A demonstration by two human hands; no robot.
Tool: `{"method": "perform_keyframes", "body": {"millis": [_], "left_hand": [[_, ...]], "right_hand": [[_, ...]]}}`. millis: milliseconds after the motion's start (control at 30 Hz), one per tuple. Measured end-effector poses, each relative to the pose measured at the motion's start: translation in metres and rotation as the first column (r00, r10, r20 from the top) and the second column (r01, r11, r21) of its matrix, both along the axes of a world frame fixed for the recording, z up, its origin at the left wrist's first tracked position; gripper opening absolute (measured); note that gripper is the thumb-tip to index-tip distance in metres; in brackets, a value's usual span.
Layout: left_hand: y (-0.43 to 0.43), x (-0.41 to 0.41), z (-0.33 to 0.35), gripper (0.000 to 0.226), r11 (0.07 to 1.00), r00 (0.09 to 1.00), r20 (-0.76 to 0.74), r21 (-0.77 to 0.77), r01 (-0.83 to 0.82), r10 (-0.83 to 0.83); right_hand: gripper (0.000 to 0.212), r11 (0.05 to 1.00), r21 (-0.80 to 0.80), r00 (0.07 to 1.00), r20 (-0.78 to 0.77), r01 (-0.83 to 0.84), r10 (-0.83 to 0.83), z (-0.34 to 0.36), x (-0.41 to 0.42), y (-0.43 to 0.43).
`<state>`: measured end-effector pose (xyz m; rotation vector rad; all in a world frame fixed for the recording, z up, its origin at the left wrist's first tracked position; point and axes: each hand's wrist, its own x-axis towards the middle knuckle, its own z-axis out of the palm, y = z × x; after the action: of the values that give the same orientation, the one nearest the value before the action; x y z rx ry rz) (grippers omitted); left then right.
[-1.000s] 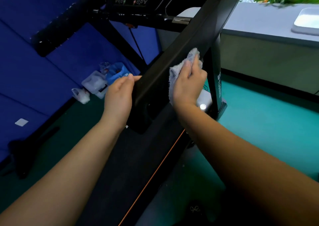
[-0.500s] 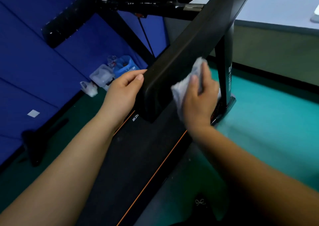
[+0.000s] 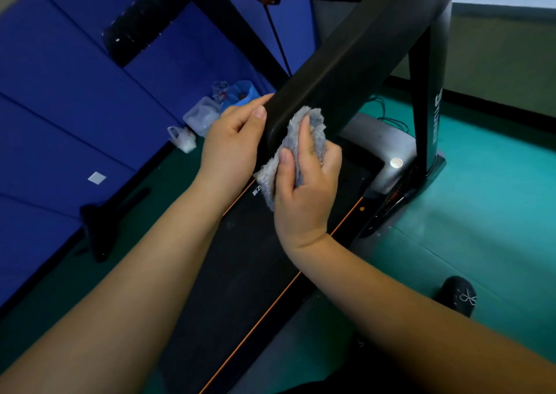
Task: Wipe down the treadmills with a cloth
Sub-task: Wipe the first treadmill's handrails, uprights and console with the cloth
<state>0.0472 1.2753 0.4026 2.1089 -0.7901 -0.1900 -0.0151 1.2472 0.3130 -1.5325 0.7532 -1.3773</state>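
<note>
Your right hand (image 3: 304, 183) is clenched around the grey cloth (image 3: 296, 150), pressing it against the rounded near end of the treadmill's black handrail (image 3: 355, 59), thumb and forefinger lying on top of the fabric. Your left hand (image 3: 233, 144) cups the same end from the other side, fingers curled together against its left edge, so the two hands nearly meet around the tip. The handrail slopes up and away toward the upper right, where it reaches the frame's top; below its end lies the treadmill belt (image 3: 240, 273), edged by a thin orange line on each side. To your right the teal floor (image 3: 481, 213) is open, with only the dark upright post (image 3: 430, 99) and its base standing near. To your left the margin is narrower: a blue padded wall (image 3: 60, 92) runs close, with plastic bags and a clear container (image 3: 201, 117) at its foot and a dark object (image 3: 102, 228) on the floor. A black shoe (image 3: 458, 296) rests on the teal floor beside the deck.
</note>
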Motion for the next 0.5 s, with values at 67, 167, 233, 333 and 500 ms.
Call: {"method": "perform_keyframes", "body": {"millis": [67, 167, 233, 333, 500], "left_hand": [[0.000, 0.000, -0.002, 0.027, 1.000, 1.000, -0.006, -0.009, -0.007, 0.007], [0.000, 0.000, -0.005, 0.030, 1.000, 1.000, -0.009, -0.015, -0.021, 0.021], [0.000, 0.000, -0.005, 0.030, 1.000, 1.000, -0.008, -0.011, -0.028, 0.028], [-0.001, -0.003, -0.005, 0.032, 0.999, 0.999, 0.014, -0.005, -0.035, 0.035], [-0.002, -0.004, -0.004, 0.029, 0.999, 0.999, 0.022, 0.001, -0.042, 0.042]], "right_hand": [[0.044, 0.997, -0.055, 0.999, -0.009, -0.053, 0.053, -0.010, -0.004, 0.000], [0.042, 0.990, -0.095, 0.995, -0.017, -0.101, 0.100, -0.024, -0.011, -0.004], [0.040, 0.987, -0.112, 0.993, -0.032, -0.114, 0.111, -0.031, -0.014, -0.009], [0.035, 0.994, -0.057, 0.992, -0.094, -0.093, 0.087, -0.042, -0.019, -0.024], [0.030, 0.919, 0.388, 0.997, -0.059, 0.069, -0.050, -0.019, -0.027, -0.051]]}}
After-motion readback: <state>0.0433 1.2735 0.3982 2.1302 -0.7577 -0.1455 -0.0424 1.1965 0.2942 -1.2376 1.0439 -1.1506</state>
